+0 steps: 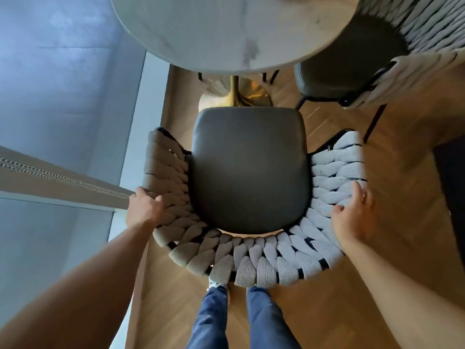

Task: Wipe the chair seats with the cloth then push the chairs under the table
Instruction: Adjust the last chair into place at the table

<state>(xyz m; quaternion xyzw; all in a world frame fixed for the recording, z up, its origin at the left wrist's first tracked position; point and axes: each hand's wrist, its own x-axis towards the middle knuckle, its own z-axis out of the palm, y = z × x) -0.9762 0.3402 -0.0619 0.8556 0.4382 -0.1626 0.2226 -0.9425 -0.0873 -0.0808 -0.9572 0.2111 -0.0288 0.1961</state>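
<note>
A: The chair [249,170] right below, how is it held?

B: By both hands, on its curved woven backrest [254,268]. The left hand [144,209] grips the left side of the rope weave, fingers curled over the top edge and thumb on the inner face. The right hand [352,212] clasps the right side the same way, fingers wrapped over the rim, thumb resting on the pale cords.

A: And where does the chair stand?

B: On the wooden floor [392,197], its dark padded seat [249,167] facing the round table [226,31]. The front edge of the seat sits near the gold table base [236,94], with the seat not under the marble-look top.

A: Anything around it?

B: A second chair [352,69] of the same kind stands to the upper right, its dark seat partly under the table edge. The person's legs in blue jeans [214,321] stand just behind the backrest, one patterned sock [217,283] showing beneath the weave. On the left runs a grey wall [63,96].
</note>
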